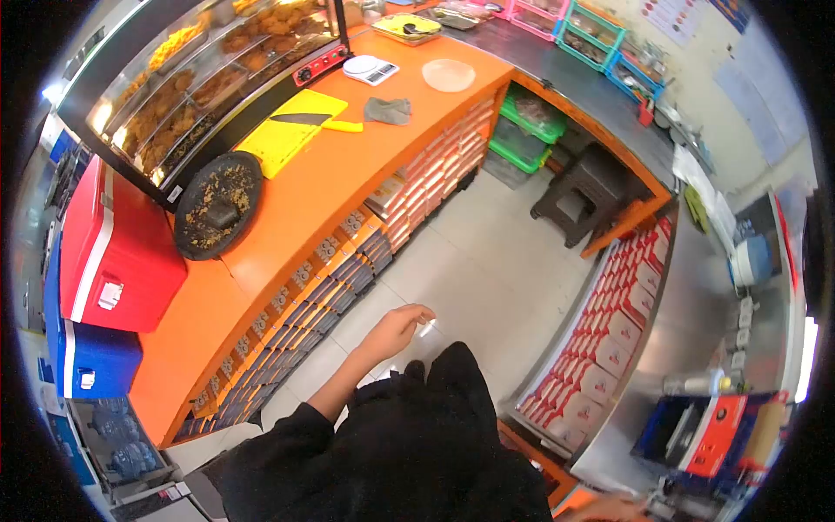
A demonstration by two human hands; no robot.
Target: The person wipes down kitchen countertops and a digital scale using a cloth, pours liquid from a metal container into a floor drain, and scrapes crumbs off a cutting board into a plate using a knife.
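Note:
My left hand (400,331) hangs over the tiled floor in front of me, its fingers loosely curled together. A bright white patch shows beside the fingertips; I cannot tell whether it is a held thing or glare on the tiles. At the bottom edge, a blurred bit of my right hand (609,508) shows near the steel counter, its fingers hidden. Nearest to my left hand are stacked folded boxes (300,313) under the orange counter (304,191). On that counter lie a black stone mortar with a pestle (204,230), a yellow cutting board (270,143) and a knife (344,126).
A glass food warmer (217,87) stands beside red (130,252) and blue (100,352) cool boxes. A kitchen scale (371,69) and a grey cloth (387,110) lie on the counter. A dark stool (584,191) stands ahead; red-and-white boxes (600,348) fill the right shelf.

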